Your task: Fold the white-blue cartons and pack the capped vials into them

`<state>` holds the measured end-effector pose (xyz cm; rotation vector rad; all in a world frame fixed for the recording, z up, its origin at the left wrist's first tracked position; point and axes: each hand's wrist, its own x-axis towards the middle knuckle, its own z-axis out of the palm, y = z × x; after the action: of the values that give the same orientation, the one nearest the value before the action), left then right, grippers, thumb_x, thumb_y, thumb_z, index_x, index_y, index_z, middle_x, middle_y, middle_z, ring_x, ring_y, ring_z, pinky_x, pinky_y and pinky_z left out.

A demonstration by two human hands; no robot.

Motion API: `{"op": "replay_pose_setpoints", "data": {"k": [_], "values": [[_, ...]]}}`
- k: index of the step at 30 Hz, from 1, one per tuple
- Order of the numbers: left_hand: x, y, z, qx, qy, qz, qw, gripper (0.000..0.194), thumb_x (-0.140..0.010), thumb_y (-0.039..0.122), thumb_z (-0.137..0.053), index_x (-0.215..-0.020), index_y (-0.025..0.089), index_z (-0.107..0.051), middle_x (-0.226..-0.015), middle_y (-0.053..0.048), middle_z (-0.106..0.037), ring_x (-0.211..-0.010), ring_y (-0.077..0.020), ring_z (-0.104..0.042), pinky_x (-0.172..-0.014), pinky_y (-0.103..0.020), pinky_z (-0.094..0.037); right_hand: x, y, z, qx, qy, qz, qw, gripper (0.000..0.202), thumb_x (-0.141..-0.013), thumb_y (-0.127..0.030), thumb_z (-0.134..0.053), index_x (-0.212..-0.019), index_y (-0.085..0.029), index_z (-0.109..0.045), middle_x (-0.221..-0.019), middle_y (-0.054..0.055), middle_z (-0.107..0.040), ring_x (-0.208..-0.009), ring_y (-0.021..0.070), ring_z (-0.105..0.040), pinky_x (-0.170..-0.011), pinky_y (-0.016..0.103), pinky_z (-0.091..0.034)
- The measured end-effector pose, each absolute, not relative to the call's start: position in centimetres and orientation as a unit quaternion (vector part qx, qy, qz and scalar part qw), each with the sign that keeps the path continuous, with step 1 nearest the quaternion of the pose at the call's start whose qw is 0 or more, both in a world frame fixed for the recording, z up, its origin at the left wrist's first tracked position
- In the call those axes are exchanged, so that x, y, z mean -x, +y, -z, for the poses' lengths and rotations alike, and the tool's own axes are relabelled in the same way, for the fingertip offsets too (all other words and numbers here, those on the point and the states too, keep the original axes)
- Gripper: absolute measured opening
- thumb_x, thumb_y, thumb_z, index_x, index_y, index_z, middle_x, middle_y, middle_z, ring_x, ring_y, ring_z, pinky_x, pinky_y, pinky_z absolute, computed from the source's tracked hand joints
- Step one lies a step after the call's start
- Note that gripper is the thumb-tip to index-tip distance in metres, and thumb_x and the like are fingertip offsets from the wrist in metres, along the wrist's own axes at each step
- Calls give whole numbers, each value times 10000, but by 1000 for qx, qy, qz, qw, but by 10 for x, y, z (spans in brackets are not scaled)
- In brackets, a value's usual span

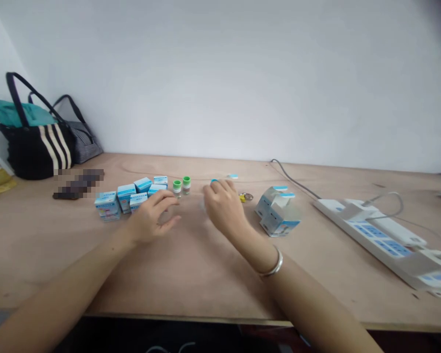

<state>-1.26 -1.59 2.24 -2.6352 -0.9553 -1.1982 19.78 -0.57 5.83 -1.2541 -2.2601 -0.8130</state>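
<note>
My left hand (152, 216) hovers with its fingers apart and nothing in them, in front of several small blue-and-white cardboard boxes (108, 206). Just beyond its fingertips stand two small glass vials with green caps, one vial (177, 188) slightly left of the other vial (186, 185). My right hand (226, 205), with a silver bangle on its wrist, has its fingers curled in; what they hold is hidden. A bit of a blue cap (214, 180) peeks out behind its knuckles. To its right sits an opened blue-and-white carton (279, 211) with flaps up.
A yellow item with a metal ring (246, 197) and a small blue-and-white scrap (232, 176) lie behind my right hand. A white power strip (382, 240) with cables runs along the right. At left are a dark blurred-out object (79, 185) and a black striped bag (40, 149).
</note>
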Motion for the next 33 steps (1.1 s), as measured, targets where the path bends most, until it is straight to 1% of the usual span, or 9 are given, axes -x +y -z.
{"op": "replay_pose_setpoints", "data": {"k": [4, 7, 11, 16, 21, 26, 29, 31, 33], "values": [[-11, -17, -4, 837, -353, 415, -54, 351, -701, 246, -649, -1000, 194, -473, -1193, -109, -485, -1099, -235, -521, -860, -356, -511, -175, -18, -36, 373, -857, 190, 300, 153, -834, -102, -469, -786, -153, -605, -761, 86, -583, -760, 211, -476, -742, 344, -369], [-26, -17, 10, 775, -421, 455, -124, 474, -648, 209, -658, -1045, 193, -398, -1060, -82, -563, -930, -223, -597, -739, -356, -533, -166, -20, -24, 348, -858, 77, 371, 178, -791, -67, -474, -885, -164, -591, -835, 83, -584, -802, 204, -500, -728, 325, -417], [-34, -19, 14, 734, -480, 458, -144, 421, -687, 242, -625, -1013, 192, -364, -866, -36, -602, -737, -211, -615, -582, -330, -496, -164, -25, -25, 299, -845, -40, 441, 244, -787, -94, -498, -1005, -193, -544, -903, 61, -596, -828, 177, -545, -702, 290, -458], [-30, -16, 9, 758, -448, 464, -98, 475, -671, 293, -683, -1054, 207, -416, -991, -53, -565, -869, -213, -592, -740, -368, -511, -190, 4, -31, 357, -760, -8, 543, 140, -815, -182, -498, -953, -192, -525, -854, 49, -579, -754, 164, -550, -704, 304, -467], [-24, -4, 25, 784, -367, 477, -156, 726, -730, 280, -667, -1290, 239, -206, -1167, -95, -508, -945, -186, -601, -822, -378, -523, -230, 68, -8, 511, -723, 6, 465, 203, -725, -111, -498, -915, -149, -559, -952, 119, -525, -876, 218, -537, -801, 363, -461], [-20, 0, 25, 836, -322, 426, -122, 412, -810, 266, -579, -1174, 246, -387, -1184, -76, -499, -1049, -195, -564, -897, -372, -493, -244, 85, 9, 502, -744, -4, 441, 149, -722, -173, -546, -868, -173, -576, -881, 86, -551, -860, 228, -547, -819, 380, -453], [-19, -2, 17, 829, -337, 426, -136, 411, -781, 290, -617, -1135, 239, -414, -1154, -60, -534, -1021, -192, -588, -898, -356, -492, -242, 77, -1, 494, -742, 1, 454, 68, -766, -215, -528, -826, -189, -547, -843, 70, -573, -832, 218, -555, -809, 374, -448], [-19, -4, 13, 810, -358, 435, -163, 448, -748, 312, -654, -1113, 232, -407, -1118, -48, -563, -977, -184, -612, -882, -346, -498, -239, 67, -14, 474, -730, 12, 491, 70, -810, -254, -504, -852, -199, -516, -875, 72, -579, -887, 218, -553, -847, 381, -433], [-19, -5, 10, 795, -381, 433, -188, 455, -724, 326, -675, -1082, 222, -414, -1063, -38, -594, -948, -182, -622, -872, -348, -497, -235, 52, -29, 394, -705, 11, 590, 81, -837, -282, -498, -868, -209, -480, -891, 66, -570, -898, 209, -558, -848, 386, -439]]}}
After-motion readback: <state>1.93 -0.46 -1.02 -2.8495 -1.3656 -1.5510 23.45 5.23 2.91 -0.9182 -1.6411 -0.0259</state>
